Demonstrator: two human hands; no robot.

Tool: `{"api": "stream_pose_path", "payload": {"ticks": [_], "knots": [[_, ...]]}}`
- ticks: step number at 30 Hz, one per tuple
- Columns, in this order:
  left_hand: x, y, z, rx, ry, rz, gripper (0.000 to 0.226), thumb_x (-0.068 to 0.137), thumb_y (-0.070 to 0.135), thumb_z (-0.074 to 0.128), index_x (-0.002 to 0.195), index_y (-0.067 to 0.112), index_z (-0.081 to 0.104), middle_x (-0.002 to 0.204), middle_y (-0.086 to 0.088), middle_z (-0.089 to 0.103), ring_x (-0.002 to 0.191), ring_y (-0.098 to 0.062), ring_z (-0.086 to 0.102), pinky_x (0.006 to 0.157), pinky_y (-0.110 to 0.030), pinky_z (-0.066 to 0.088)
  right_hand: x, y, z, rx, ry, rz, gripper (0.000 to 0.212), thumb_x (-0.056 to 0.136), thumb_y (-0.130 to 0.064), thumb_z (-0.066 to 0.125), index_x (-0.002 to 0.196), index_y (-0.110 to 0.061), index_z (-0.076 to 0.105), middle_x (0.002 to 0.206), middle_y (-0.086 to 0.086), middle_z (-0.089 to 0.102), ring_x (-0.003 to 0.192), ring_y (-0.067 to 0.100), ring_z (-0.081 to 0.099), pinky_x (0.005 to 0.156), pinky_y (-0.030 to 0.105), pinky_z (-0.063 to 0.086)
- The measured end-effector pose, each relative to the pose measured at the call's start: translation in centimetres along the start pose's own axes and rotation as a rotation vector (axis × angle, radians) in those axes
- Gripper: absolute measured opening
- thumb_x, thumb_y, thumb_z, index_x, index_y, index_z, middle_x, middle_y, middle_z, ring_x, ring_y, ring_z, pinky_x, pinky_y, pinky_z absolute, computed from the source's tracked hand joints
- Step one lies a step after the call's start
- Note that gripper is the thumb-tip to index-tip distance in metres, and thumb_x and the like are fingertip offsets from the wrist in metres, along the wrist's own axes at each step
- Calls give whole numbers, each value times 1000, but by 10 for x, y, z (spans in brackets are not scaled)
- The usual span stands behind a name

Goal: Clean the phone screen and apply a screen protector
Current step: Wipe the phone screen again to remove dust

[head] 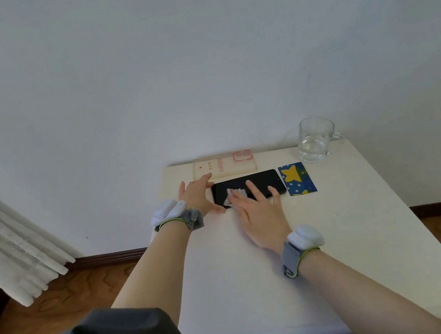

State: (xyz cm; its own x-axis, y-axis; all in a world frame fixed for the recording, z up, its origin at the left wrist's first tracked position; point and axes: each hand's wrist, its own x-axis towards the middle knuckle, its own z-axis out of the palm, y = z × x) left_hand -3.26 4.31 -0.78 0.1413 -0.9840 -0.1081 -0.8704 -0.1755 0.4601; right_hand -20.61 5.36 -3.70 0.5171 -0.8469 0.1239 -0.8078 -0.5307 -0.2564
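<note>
A black phone [262,181] lies flat, screen up, at the far side of the white table [344,248]. A small white wipe [235,194] lies on the left part of its screen. My right hand [259,211] presses the wipe onto the screen with straight, spread fingers. My left hand [198,196] rests at the phone's left end, fingers straight, thumb along the near edge. A pale packet with red print [224,164], perhaps the screen protector, lies just behind the phone.
A blue cloth or packet with yellow stars [297,178] lies right of the phone. A clear glass mug [315,139] with a little water stands at the back right. The table abuts the wall. A white curtain [7,243] hangs at the left.
</note>
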Motion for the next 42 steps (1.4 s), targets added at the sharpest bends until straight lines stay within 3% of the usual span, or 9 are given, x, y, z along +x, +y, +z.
{"api": "stream_pose_path", "payload": {"ticks": [5, 12, 18, 25, 31, 35, 38, 42], "knots": [[0, 1, -2, -2, -4, -5, 94, 72, 32, 79, 146, 22, 23, 140, 7, 48, 139, -17, 28, 119, -40, -4, -12, 43, -16, -79, 50, 242, 51, 98, -30, 13, 146, -32, 31, 153, -16, 32, 149, 14, 9, 116, 48, 2], [1, 5, 2, -25, -8, 4, 93, 71, 32, 79, 145, 21, 25, 141, 7, 48, 138, -17, 31, 119, -40, -3, 3, 58, -19, -82, 20, 314, 48, 102, -27, 21, 149, -25, 24, 158, -12, 19, 149, 13, 3, 117, 49, 2], [3, -1, 1, -46, -4, 8, 93, 69, 31, 80, 145, 20, 26, 141, 6, 48, 137, -17, 33, 119, -39, -1, 37, 32, -10, -44, -49, 247, 48, 102, -27, 19, 150, -23, 21, 159, -11, 17, 149, 13, 0, 116, 52, 0], [5, 3, -2, -15, -9, 9, 99, 72, 25, 76, 149, 23, 13, 139, 5, 51, 141, -17, 26, 118, -40, 0, 48, -23, -1, -18, -153, -11, 49, 102, -27, 18, 150, -25, 19, 159, -12, 15, 149, 13, -4, 116, 54, -3], [5, 2, -2, -12, 24, 10, 107, 65, 31, 81, 148, 27, 14, 134, 5, 51, 141, -16, 21, 119, -43, -2, 38, -8, -2, -16, -145, -82, 48, 101, -26, 19, 149, -30, 24, 157, -16, 20, 149, 12, -1, 116, 52, -5], [3, -2, -1, -26, 20, 7, 107, 65, 31, 83, 148, 26, 15, 131, 7, 53, 140, -15, 24, 118, -42, -5, 24, 20, -6, -22, -32, 96, 46, 101, -25, 23, 146, -31, 29, 155, -16, 27, 149, 12, 3, 117, 50, -2], [4, -1, -2, -35, 15, 0, 107, 65, 30, 83, 148, 26, 15, 131, 7, 53, 140, -15, 26, 118, -42, -5, 16, 43, -11, -88, 0, 286, 47, 101, -28, 20, 148, -28, 23, 158, -13, 20, 149, 14, 2, 117, 51, 0], [2, 2, 0, -48, 21, -2, 106, 66, 29, 82, 148, 26, 15, 133, 7, 53, 139, -16, 27, 119, -42, -4, 15, 36, -9, -64, -17, 302, 48, 102, -31, 18, 150, -24, 20, 160, -10, 14, 149, 13, 0, 117, 51, 0]]}}
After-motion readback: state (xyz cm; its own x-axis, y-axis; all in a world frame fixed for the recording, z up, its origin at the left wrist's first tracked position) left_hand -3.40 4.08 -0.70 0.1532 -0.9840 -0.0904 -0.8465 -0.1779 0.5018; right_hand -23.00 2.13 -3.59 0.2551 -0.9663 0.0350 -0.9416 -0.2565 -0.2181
